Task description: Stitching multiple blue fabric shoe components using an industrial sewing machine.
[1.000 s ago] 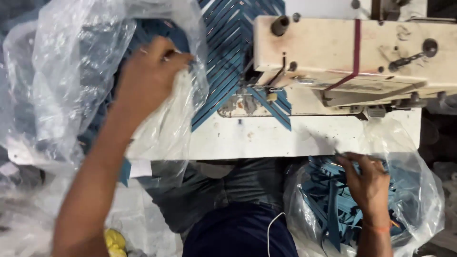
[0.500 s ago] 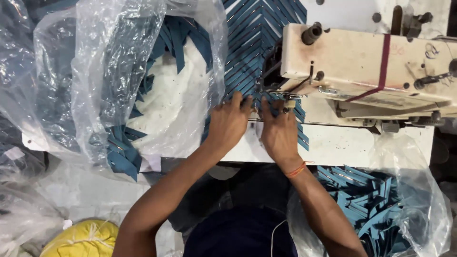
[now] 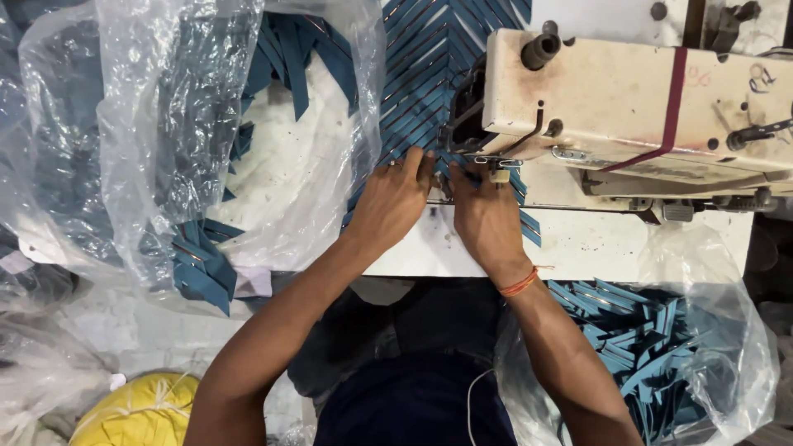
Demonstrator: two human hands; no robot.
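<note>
Both hands are seen from above, set side by side at the needle end of a cream sewing machine (image 3: 636, 107); the left hand (image 3: 395, 202) is laid palm down, fingers stretched forward and only slightly spread, pressed flat on the teal fabric strips (image 3: 425, 78) that fan out in a chevron stack across the white table (image 3: 570, 244); nothing is gripped by it, the strips are only held down. The right hand (image 3: 486, 216) is placed just beside the left, fingers curled toward the presser foot, fingertips touching the strip edge under the machine head; whether a strip is pinched there cannot be told, the fingertips being partly hidden by the machine. An orange thread band (image 3: 520, 283) is worn on the right wrist. A clear plastic bag (image 3: 206, 124) holding more teal pieces is spread over the table's left side, some pieces spilling at its lower edge; a second plastic bag (image 3: 710, 363) of teal strips is seen below the table at the right. A yellow bundle (image 3: 140, 413) is visible lower left.
</note>
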